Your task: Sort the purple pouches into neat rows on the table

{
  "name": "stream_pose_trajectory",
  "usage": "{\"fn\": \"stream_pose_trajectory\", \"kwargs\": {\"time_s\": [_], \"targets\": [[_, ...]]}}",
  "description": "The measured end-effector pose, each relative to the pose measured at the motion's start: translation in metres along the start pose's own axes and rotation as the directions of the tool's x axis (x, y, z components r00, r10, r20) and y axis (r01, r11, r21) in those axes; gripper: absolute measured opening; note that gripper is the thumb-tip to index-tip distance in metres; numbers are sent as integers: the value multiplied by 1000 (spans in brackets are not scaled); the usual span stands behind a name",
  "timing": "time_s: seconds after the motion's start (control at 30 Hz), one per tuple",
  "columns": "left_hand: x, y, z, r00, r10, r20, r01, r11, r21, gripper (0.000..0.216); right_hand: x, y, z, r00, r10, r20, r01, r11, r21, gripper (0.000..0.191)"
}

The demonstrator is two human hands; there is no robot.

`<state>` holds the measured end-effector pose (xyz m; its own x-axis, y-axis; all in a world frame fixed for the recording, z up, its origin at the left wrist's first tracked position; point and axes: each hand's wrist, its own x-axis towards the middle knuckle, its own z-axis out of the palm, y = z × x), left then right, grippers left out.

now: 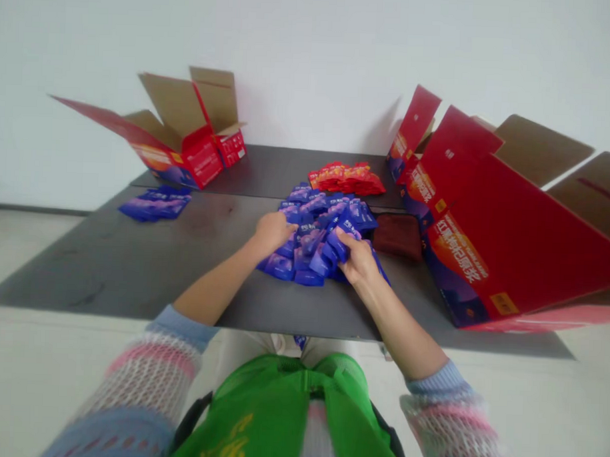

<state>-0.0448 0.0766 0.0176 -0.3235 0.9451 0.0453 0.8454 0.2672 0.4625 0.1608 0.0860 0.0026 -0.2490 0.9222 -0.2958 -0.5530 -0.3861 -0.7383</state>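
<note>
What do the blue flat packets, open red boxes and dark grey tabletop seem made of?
Blue flat packets: probably glossy plastic or foil film; visible highlights.
Open red boxes: likely printed cardboard; bare brown flap insides.
Dark grey tabletop: perhaps matte laminate; dull and smudged, so uncertain.

A broad open stretch of the flat dark-grey tabletop [212,228] lies between the small bunch of glossy blue-purple sachets [156,203] and the large heap of glossy blue-purple sachets [314,249], reachable from the left hand [275,233]. Behind it, a lane runs between the open red cardboard box on the left [202,159] and the low row of red-orange sachets [345,178]. Right of the right hand [356,258], a flat brown pouch [397,236] lies low, then tall open red cardboard boxes [529,243] block sideways reach. The gap behind the pouch seems narrow, though blur makes it uncertain.
</note>
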Motion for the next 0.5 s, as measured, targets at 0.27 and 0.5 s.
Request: {"fn": "stream_pose_trajectory", "kwargs": {"time_s": [0.27,0.5], "targets": [[-21,6,-40,974,-73,-216,94,991,90,36,-15,-18,6,987,-3,159,-10,996,85,26],[-35,41,-37,968,57,-244,-84,991,-103,31,-30,-18,16,977,-122,174,116,992,41,26]]}}
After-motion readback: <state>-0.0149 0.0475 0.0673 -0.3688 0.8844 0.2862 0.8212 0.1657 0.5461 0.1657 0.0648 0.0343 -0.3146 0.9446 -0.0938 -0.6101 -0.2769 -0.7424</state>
